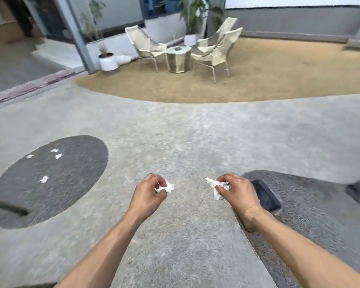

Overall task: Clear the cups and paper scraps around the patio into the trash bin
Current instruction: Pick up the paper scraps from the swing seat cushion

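The dark round patch (pixel 50 181) on the pavement, left of the hands, is the landmark. Far beyond it stand three pale chairs (pixel 149 47) round a small table (pixel 178 59). A dark flat object (pixel 265 194) lies well to its right, just behind the right hand. No trash bin or cups show. The left hand (pixel 149 194) pinches a crumpled paper scrap (pixel 166 188); the right hand (pixel 235 191) grips another wad (pixel 215 187). Four more scraps (pixel 43 179) lie on the patch. Likely best: pack each wad deeper into the palm so fingertips are free, then take the nearest scrap on the patch first.
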The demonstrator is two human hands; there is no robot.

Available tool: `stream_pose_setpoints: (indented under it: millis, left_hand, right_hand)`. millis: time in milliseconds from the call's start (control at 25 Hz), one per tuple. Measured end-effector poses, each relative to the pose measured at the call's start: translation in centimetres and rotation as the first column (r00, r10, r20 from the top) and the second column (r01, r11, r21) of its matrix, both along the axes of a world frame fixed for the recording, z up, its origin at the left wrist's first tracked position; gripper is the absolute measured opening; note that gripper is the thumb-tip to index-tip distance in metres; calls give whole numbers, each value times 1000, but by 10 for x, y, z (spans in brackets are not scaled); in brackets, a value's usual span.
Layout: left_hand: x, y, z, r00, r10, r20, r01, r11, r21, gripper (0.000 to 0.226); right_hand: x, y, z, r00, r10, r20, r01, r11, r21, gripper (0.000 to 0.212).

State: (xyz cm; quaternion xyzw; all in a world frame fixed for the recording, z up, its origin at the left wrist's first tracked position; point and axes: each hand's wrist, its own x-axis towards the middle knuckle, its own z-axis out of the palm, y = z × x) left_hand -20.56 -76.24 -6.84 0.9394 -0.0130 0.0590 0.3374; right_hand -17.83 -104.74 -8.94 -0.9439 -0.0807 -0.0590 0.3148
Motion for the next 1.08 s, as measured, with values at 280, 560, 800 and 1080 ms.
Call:
stream_pose_setpoints:
  millis: [280,560,800,1080]
  left_hand:
    - [107,-99,-17,949,-313,-35,311,949,-56,24]
    - [213,-138,-27,831,-549,-85,538,834,-122,30]
    - [286,-164,-41,721,-679,-136,664,734,-144,31]
    - [334,-239,-73,604,-761,-236,753,642,-142,36]
  right_hand:
    - [13,-95,-9,944,-329,1,326,936,-134,12]
    - [62,-106,-18,849,-527,-43,517,844,-142,16]
    - [83,-110,-24,718,-693,-58,683,719,-130,16]
    - [84,-136,-53,558,-815,-153,804,577,-143,17]
